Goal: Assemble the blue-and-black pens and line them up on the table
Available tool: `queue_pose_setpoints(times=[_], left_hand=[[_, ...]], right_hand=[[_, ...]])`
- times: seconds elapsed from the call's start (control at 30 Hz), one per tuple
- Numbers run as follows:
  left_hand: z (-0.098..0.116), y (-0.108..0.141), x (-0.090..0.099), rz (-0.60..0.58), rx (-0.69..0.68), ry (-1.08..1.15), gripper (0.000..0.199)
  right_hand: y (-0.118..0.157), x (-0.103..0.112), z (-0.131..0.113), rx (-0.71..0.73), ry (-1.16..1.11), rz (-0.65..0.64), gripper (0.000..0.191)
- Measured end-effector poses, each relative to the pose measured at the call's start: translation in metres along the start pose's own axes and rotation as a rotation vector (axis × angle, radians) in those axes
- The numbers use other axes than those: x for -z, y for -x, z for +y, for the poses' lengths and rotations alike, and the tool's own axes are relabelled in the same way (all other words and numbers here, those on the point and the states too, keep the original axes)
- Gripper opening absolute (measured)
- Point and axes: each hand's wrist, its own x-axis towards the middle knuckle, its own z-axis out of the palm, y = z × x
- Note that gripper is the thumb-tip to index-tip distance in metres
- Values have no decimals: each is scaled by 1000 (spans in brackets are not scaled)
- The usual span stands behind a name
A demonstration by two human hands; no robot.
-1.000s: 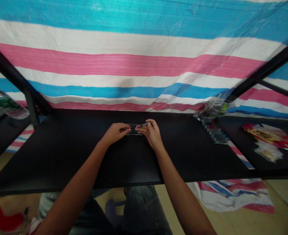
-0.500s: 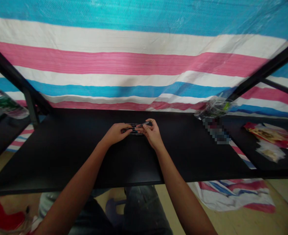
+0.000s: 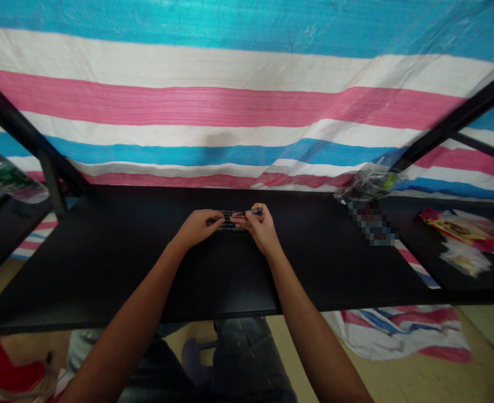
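Note:
Several dark, slender pens lie side by side, pointing left to right, low over the middle of the black table. My left hand is closed around their left ends, with thumb and fingers pinching. At the other end my right hand is closed too, its fingers and thumb on the right ends and on one pen at the far side of the row. My fingers hide both ends of most pens, and whether the bundle touches the tabletop I cannot tell.
A striped plastic sheet hangs behind the table. Black frame bars slope up at both sides. A crumpled clear bag sits at the back right, near a blurred-out item. Farther right lies a red packet; a bottle is at left.
The pen at the far side, tilted in my right hand before, now lies flatter, nearly in line with the others. Both hands have otherwise hardly moved.

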Motion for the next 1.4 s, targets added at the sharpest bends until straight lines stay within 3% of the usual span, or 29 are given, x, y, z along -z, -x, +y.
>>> queue_pose_setpoints(times=[1.07,1.4], left_hand=[[-4,0,0,29,-2,-30,21],[0,0,2,6,0,-29,21]], right_hand=[[1,0,1,12,26,58,30],[1,-1,0,-7,22,11,31]])
